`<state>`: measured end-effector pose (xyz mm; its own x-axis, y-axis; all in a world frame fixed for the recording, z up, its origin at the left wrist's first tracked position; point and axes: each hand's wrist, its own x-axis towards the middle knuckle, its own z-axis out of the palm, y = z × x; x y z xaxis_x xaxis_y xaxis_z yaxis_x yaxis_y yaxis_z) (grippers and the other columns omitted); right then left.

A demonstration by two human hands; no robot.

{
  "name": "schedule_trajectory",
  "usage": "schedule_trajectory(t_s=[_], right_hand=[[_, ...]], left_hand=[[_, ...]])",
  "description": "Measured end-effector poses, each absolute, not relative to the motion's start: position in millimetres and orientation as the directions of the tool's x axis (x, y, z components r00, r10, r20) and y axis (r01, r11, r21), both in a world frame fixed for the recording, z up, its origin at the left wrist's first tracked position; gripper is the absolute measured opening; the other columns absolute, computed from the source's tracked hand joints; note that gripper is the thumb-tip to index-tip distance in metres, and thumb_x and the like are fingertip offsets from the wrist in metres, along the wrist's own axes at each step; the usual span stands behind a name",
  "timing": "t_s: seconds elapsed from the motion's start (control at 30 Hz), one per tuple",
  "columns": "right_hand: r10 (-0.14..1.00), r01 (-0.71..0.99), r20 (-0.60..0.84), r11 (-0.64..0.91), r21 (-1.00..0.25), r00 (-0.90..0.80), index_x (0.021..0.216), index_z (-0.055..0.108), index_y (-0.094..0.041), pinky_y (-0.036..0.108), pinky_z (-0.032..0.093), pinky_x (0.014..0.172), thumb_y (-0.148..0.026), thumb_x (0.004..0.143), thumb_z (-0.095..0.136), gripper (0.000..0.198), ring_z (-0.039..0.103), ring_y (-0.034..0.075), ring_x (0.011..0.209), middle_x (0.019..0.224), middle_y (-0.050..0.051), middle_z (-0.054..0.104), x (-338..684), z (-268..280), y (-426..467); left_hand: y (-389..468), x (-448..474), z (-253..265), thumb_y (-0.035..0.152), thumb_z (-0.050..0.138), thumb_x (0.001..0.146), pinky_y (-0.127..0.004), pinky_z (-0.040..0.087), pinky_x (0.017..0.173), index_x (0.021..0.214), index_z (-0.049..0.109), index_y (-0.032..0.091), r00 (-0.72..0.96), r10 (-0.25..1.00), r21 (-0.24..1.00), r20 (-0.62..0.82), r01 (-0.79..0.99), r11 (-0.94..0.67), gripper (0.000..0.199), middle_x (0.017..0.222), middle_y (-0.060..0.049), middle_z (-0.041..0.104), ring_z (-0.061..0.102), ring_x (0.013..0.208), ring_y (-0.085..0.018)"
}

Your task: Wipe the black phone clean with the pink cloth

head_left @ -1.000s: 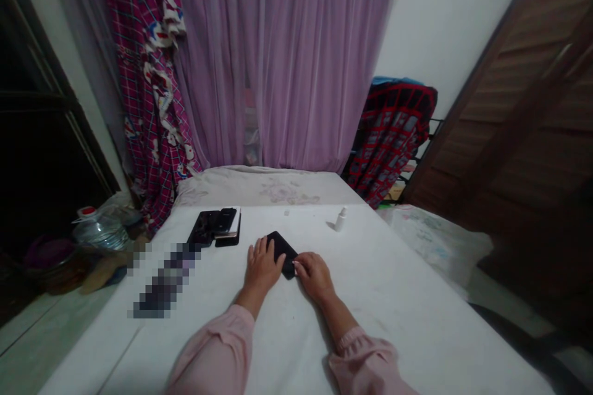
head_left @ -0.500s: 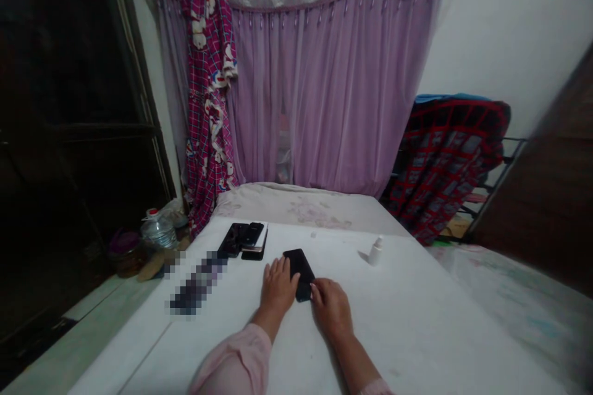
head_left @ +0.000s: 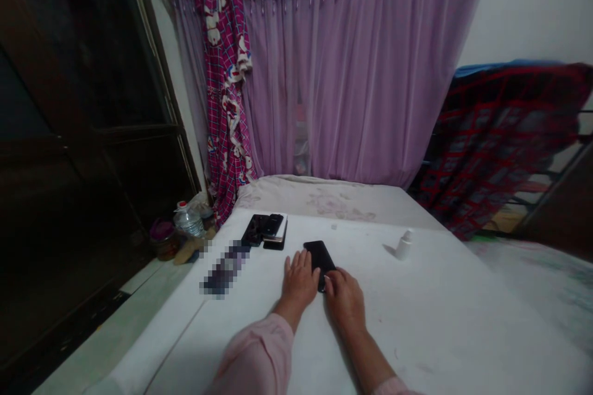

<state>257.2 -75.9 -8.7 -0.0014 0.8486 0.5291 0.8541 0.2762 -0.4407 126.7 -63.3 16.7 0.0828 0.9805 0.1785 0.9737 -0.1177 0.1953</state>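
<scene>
A black smartphone (head_left: 321,255) lies flat on the white-covered surface, tilted a little, its far end pointing up and left. Along its left edge rests my left hand (head_left: 299,279), fingers stretched out and the thumb at the phone's side. My right hand (head_left: 345,301) covers the lower right part of the phone, its thumb and fingertips drawn together in a pinch. A small pale spot shows at those fingertips; what they hold, if anything, is too small to name.
Left of the hands lie a black phone (head_left: 254,231), a stack of phones (head_left: 277,228) and a pixelated dark object (head_left: 227,268). A small white bottle (head_left: 404,245) stands at right. A purple curtain (head_left: 361,86) hangs behind; a water jug (head_left: 188,220) stands on the left.
The whole scene has shifted right in the picture as the camera turned left. Both hands stay at the phone, the right one covering slightly more of its lower end.
</scene>
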Motion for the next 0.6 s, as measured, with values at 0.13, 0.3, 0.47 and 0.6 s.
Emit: schedule_trajectory(t_s=[0.13,0.3,0.47,0.6], right_hand=[[0.864,0.829,0.503,0.273,-0.489,0.011,0.093,0.068,-0.018,0.036,0.046,0.081,-0.026,0.089,0.045,0.025,0.061,0.025,0.087,0.1,0.012,0.069,263.8,-10.4,-69.8],[0.886,0.827,0.462,0.232,-0.513,0.038,0.095,0.068,-0.018,0.035,0.045,0.076,-0.028,0.089,0.042,0.028,0.062,0.024,0.083,0.094,0.011,0.071,269.0,-11.4,-65.2],[0.867,0.838,0.498,0.289,-0.463,-0.024,0.094,0.068,-0.018,0.038,0.046,0.083,-0.031,0.09,0.042,0.029,0.061,0.026,0.091,0.103,0.013,0.069,268.7,-14.8,-68.5],[0.854,0.823,0.51,0.359,-0.441,-0.1,0.092,0.069,-0.019,0.041,0.045,0.089,-0.033,0.09,0.044,0.029,0.059,0.028,0.104,0.118,0.014,0.064,268.6,-16.8,-71.8]], left_hand=[[-64.5,125.5,16.3,0.041,0.027,0.1,-0.053,0.02,0.116,0.147,0.035,0.024,0.082,0.982,0.211,0.169,0.971,-0.117,0.051,0.153,-0.008,0.037,0.03,0.142,-0.027],[-64.6,124.4,14.3,0.042,0.026,0.1,-0.054,0.018,0.116,0.145,0.038,0.026,0.099,0.975,0.22,0.198,0.965,-0.143,0.049,0.153,-0.008,0.037,0.029,0.142,-0.027],[-65.3,126.1,15.4,0.042,0.027,0.1,-0.055,0.017,0.115,0.145,0.039,0.026,0.095,0.975,0.268,0.199,0.952,-0.147,0.049,0.153,-0.008,0.038,0.029,0.142,-0.027],[-63.0,123.2,16.4,0.043,0.028,0.1,-0.054,0.016,0.116,0.144,0.04,0.026,0.105,0.977,0.283,0.187,0.946,-0.156,0.049,0.153,-0.007,0.038,0.029,0.142,-0.026]])
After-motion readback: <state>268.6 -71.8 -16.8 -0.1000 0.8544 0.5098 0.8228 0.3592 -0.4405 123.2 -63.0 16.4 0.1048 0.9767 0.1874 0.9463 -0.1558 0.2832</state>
